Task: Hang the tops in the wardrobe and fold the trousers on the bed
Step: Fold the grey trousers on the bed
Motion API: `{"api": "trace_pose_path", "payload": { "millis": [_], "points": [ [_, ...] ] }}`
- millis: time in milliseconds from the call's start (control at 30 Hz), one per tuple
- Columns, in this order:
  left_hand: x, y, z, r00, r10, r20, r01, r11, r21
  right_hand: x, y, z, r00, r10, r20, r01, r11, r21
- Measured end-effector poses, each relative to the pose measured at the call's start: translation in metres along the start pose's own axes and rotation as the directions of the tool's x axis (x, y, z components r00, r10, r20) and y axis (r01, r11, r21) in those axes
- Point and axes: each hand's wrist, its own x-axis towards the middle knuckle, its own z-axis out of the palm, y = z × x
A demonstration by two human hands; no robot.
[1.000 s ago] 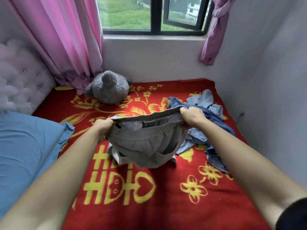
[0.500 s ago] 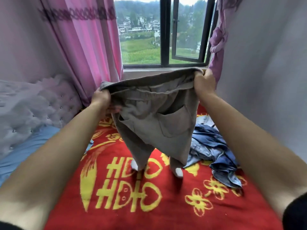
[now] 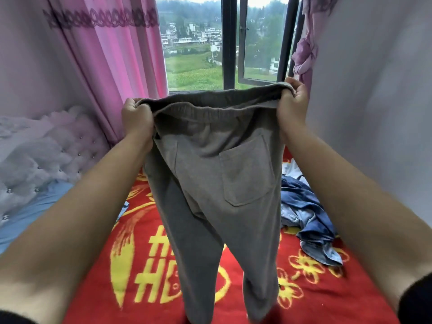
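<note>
Grey trousers point(image 3: 217, 178) hang full length in front of me, waistband stretched flat, a back pocket facing me. My left hand point(image 3: 135, 118) grips the left end of the waistband and my right hand point(image 3: 293, 101) grips the right end, both raised to about window-sill height. The two legs drop down over the bed's red blanket point(image 3: 145, 272) with yellow characters and flowers. A crumpled pile of blue denim clothing point(image 3: 308, 218) lies on the blanket to the right of the trousers.
A tufted pale headboard point(image 3: 46, 146) and a blue pillow point(image 3: 28, 213) are at the left. Pink curtains point(image 3: 112, 66) flank a window point(image 3: 229, 43) ahead. A plain wall point(image 3: 378, 101) runs close along the right side of the bed.
Both hands have lifted the trousers from a bunch on the blanket to held high; the legs have dropped and hang straight. My view has tilted upward toward the window.
</note>
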Motion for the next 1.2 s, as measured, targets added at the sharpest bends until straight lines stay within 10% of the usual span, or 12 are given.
{"api": "trace_pose_path", "payload": {
  "millis": [200, 567, 867, 1033, 1200],
  "points": [
    [0.077, -0.052, 0.018, 0.972, -0.144, 0.187, 0.123, 0.985, 0.119, 0.042, 0.045, 0.074, 0.936, 0.348, 0.054, -0.350, 0.936, 0.042],
    [0.173, 0.012, 0.042, 0.979, 0.203, 0.012, -0.202, 0.978, -0.057, 0.092, -0.005, 0.151, 0.997, -0.063, 0.048, 0.060, 0.995, 0.078],
    [0.076, -0.114, -0.007, 0.990, 0.089, -0.109, -0.056, 0.960, 0.276, 0.013, 0.104, 0.096, 0.976, 0.164, 0.142, -0.096, 0.915, -0.393],
    [-0.048, -0.264, -0.068, 0.937, -0.345, -0.056, 0.294, 0.694, 0.657, -0.088, 0.248, 0.013, 0.845, 0.454, 0.283, -0.022, 0.558, -0.830],
    [-0.178, -0.382, -0.131, 0.810, -0.586, 0.024, 0.169, 0.271, 0.948, -0.207, 0.368, -0.067, 0.681, 0.676, 0.282, 0.074, 0.319, -0.945]
  ]
}}
